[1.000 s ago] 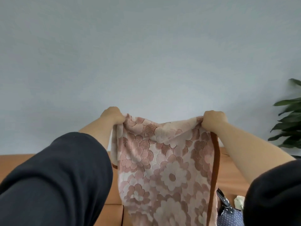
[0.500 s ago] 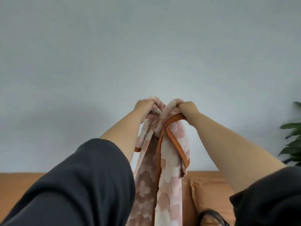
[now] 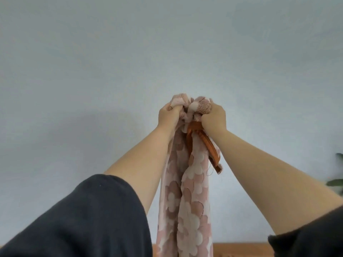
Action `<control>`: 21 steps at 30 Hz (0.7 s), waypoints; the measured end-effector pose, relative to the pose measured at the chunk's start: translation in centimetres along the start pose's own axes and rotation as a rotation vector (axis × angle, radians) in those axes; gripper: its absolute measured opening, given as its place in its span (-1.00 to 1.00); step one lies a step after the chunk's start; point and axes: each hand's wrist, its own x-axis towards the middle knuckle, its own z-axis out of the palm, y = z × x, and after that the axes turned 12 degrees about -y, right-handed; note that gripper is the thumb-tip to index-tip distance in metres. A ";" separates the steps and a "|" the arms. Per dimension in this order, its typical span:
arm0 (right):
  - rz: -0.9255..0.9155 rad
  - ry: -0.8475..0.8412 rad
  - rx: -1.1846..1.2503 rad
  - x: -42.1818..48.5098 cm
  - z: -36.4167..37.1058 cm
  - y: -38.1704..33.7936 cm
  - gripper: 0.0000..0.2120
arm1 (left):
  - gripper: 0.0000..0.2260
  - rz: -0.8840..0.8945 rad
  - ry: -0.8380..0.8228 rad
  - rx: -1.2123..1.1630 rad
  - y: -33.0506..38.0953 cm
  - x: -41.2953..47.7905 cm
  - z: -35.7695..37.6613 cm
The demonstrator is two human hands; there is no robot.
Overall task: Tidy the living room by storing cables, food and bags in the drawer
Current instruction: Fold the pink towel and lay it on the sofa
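- Gripping the bunched top edge of a floral fabric bag (image 3: 187, 201), the left hand (image 3: 169, 115) and right hand (image 3: 213, 117) sit almost knuckle to knuckle. Both are raised high on outstretched arms, with fingers curled tight into the cloth.
- An orange strap (image 3: 209, 147) spills out under the right hand and dangles loose along the bag's right side, with threads trailing from its end.
- The bag hangs straight down between the forearms as a narrow, doubled-over column, and its lower end runs out of view.
- Dark sleeves (image 3: 83, 219) fill the lower corners. Behind the bag is a pale wall (image 3: 167, 52), with an orange-brown strip at the bottom, probably a sofa back (image 3: 241, 252), and plant leaves (image 3: 336, 182) at the right edge. No drawer is in view.
- This looks like the bag being folded lengthwise for storing, with most of that job still ahead.
- If both corners pass to one hand, a corner could slip and the fold would fall open.
- The limp cloth may slump so that the halves lie skewed.
- The dangling strap could stay outside the fold and later catch on a drawer edge.
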 end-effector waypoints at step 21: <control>0.473 -0.674 -1.314 -29.9 0.8 17.1 -0.75 | -0.81 -0.655 0.083 0.555 -20.7 -23.8 -13.2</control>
